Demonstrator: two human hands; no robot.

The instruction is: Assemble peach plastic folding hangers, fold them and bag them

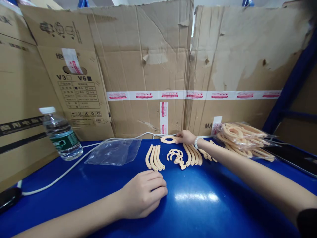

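Observation:
My right hand (185, 137), with a beaded bracelet at the wrist, reaches to the back of the blue table. Its fingers pinch the right end of a flat, beige oval ring piece (167, 140). My left hand (148, 193) rests on the table in a loose fist, with nothing visible in it. Just beyond it lie several curved beige strips (155, 158) side by side. A similar row of curved strips (192, 154) lies under my right wrist. Between the rows are beige C-shaped pieces (175, 153) and small knobbed pieces (182, 164). More small pieces (209, 156) lie partly behind my right forearm.
Clear plastic bags of beige parts (241, 137) are piled at the right, beside a dark flat device (294, 158). An empty clear bag (114, 151), a white cable (66, 174) and a water bottle (61, 135) are at the left. Cardboard sheets (148, 66) stand behind.

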